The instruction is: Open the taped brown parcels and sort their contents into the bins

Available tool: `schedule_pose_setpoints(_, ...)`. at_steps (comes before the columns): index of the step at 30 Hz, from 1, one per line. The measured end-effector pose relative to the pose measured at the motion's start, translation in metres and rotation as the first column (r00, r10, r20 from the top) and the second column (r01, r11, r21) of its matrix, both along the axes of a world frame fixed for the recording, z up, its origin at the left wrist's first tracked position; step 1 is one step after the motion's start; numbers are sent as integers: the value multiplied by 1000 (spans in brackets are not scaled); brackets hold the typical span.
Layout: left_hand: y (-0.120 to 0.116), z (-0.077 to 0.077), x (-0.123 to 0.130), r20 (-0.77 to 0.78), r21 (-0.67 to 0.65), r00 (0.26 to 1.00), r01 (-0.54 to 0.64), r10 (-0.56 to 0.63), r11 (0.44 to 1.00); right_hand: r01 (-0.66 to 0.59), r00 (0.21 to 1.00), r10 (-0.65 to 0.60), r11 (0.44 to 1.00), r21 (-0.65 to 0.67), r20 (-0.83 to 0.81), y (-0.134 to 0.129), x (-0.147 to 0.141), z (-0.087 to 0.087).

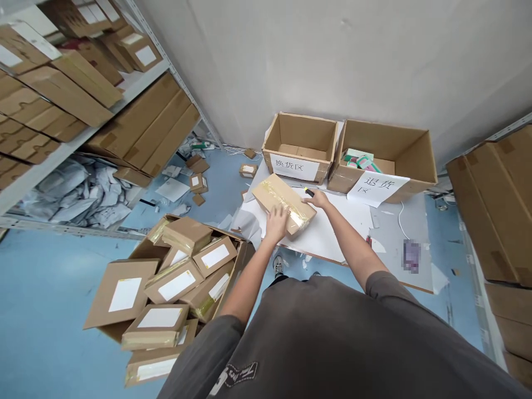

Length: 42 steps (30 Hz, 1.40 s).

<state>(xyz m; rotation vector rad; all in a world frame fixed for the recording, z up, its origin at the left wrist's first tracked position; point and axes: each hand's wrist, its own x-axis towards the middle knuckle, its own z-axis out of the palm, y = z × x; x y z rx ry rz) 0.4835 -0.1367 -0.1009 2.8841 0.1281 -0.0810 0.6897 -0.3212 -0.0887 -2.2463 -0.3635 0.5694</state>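
A taped cardboard box lies at an angle on the white-covered table. My left hand rests on its near side, fingers spread over the clear tape. At the box's right end, my right hand is closed round a small black tool with a yellow end, which looks like a box cutter. Its blade cannot be made out. Behind the parcel stand two open cartons with handwritten paper signs: the left carton shows a bare bottom, and the right carton holds several small pink, green and white packs.
To my left on the floor, a big carton overflows with labelled parcels. Shelves of boxes line the left, and stacked cartons the right. A cable and a blurred purple object lie on the table's right.
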Motion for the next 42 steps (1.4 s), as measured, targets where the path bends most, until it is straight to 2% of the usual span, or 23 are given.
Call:
schedule_pose_setpoints(2, 8, 12, 20, -67, 6, 947, 314, -313, 949, 40, 999, -40, 999, -2, -17, -20, -5, 4)
schedule_pose_setpoints(3, 10, 15, 29, -129, -9, 900, 418, -416, 908, 64, 998, -64, 998, -5, -28, -32, -10, 4)
schedule_pose_setpoints(5, 11, 16, 43, -228, -27, 834, 510, -502, 860, 111, 990, -112, 994, -11, -81, -55, -24, 3)
schedule_pose_setpoints(7, 11, 14, 53, -264, -16, 825, 515, -500, 857, 166, 968, -161, 986, 11, -191, -75, -43, -1)
schedule_pose_setpoints(10, 10, 13, 66, -234, 5, 822, 535, -519, 845, 232, 916, -177, 966, 113, -360, -94, -75, -9)
schedule_pose_setpoints(13, 3, 17, 78, -210, 39, 807, 571, -552, 820, 202, 919, -112, 957, 206, -379, -98, -104, -16)
schedule_pose_setpoints(15, -5, 18, 83, -190, 53, 826, 549, -531, 834, 154, 940, -82, 968, 198, -332, -96, -115, -20)
schedule_pose_setpoints(20, -23, 14, 83, -165, 14, 874, 466, -457, 885, 62, 967, -52, 998, 33, -249, -91, -113, -21)
schedule_pose_setpoints(27, -27, 22, 84, -238, 41, 879, 434, -413, 900, -44, 957, 33, 999, -32, -287, -95, -91, -9)
schedule_pose_setpoints(31, -32, 29, 85, -255, 58, 882, 423, -396, 904, -24, 896, 37, 999, 36, -442, -91, -97, -8)
schedule_pose_setpoints(35, -34, 31, 87, -317, 50, 859, 437, -401, 898, 6, 817, 57, 994, 108, -573, -85, -121, -14)
schedule_pose_setpoints(38, -29, 27, 89, -264, -25, 874, 418, -409, 908, 17, 819, 47, 994, 106, -571, -98, -135, -16)
schedule_pose_setpoints(42, -15, 21, 101, -167, -142, 919, 337, -358, 931, 20, 860, 28, 996, 88, -509, -125, -132, -11)
